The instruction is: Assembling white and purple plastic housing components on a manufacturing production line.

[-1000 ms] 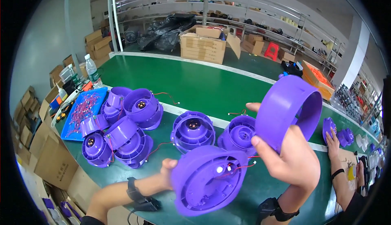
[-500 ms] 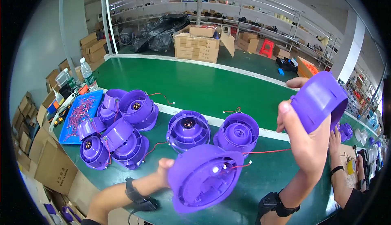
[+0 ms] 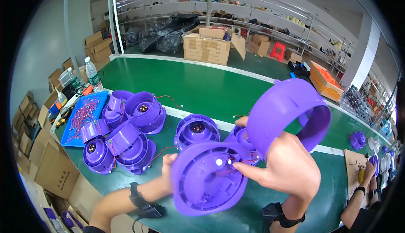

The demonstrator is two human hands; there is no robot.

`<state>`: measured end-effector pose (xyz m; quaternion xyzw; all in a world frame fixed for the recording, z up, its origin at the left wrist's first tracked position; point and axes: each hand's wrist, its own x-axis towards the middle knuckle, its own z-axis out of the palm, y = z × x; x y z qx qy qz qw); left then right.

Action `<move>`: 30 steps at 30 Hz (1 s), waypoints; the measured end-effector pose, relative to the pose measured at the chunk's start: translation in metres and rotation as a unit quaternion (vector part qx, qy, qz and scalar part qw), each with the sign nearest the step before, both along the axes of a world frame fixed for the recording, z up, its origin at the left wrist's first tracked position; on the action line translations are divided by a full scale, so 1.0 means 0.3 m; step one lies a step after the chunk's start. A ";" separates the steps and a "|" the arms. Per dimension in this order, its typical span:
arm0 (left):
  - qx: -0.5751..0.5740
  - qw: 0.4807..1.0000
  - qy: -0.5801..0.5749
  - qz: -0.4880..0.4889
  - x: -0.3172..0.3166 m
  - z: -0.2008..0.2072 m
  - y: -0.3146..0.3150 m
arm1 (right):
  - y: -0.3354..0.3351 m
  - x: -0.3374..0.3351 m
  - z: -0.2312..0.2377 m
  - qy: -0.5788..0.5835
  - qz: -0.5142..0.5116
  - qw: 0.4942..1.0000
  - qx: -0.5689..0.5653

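Note:
My left hand [image 3: 168, 172] grips the left edge of a purple plastic fan housing [image 3: 200, 210], tilted so its inside faces me. Inside it a white connector [image 3: 230, 161] sits on thin red wires. My right hand [image 3: 291, 165] is closed around a purple cylindrical ring [image 3: 274, 106], held up at the right. One of its digits reaches down to the connector, touching or almost touching it. Behind them on the table stand a purple housing with a dark centre [image 3: 197, 128] and another purple housing [image 3: 240, 137], partly hidden by the ring.
Several purple housings [image 3: 145, 108] crowd the table's left side beside a blue tray [image 3: 66, 139] of red wires. A clear bottle [image 3: 93, 75] stands behind. A green conveyor belt [image 3: 181, 77] crosses beyond. At far right a co-worker's hand [image 3: 369, 172] handles a purple part.
My right hand has come left and down with the ring, from the far right to the held housing, now at its connector. The left hand has barely moved.

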<state>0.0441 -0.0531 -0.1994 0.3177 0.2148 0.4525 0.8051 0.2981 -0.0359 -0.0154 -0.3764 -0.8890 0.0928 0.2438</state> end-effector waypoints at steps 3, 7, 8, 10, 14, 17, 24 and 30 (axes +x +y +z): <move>0.000 1.000 0.003 -0.007 0.008 -0.001 0.013 | 0.034 -0.010 -0.016 -0.020 0.010 0.999 -0.034; 0.006 1.000 0.010 -0.012 -0.008 0.000 0.004 | 0.039 -0.006 -0.011 0.002 0.074 0.996 -0.047; 0.007 1.000 0.011 -0.013 0.000 0.001 0.005 | 0.035 -0.007 -0.009 -0.003 0.074 0.996 -0.043; 0.010 1.000 0.013 -0.017 0.001 -0.002 0.001 | 0.028 -0.017 -0.003 -0.021 0.062 0.996 -0.063; 0.015 0.999 0.015 -0.024 -0.005 -0.006 0.007 | 0.038 -0.022 -0.020 -0.007 0.079 0.995 -0.064; 0.022 0.999 0.023 -0.026 -0.005 0.003 0.003 | 0.044 -0.005 -0.020 0.047 0.109 0.990 -0.081; 0.033 0.998 0.033 -0.034 -0.033 0.007 0.019 | 0.077 0.001 -0.051 -0.036 0.115 0.989 -0.087; 0.043 0.998 0.040 -0.037 -0.048 0.038 0.038 | 0.072 0.061 0.016 0.043 0.034 0.996 -0.070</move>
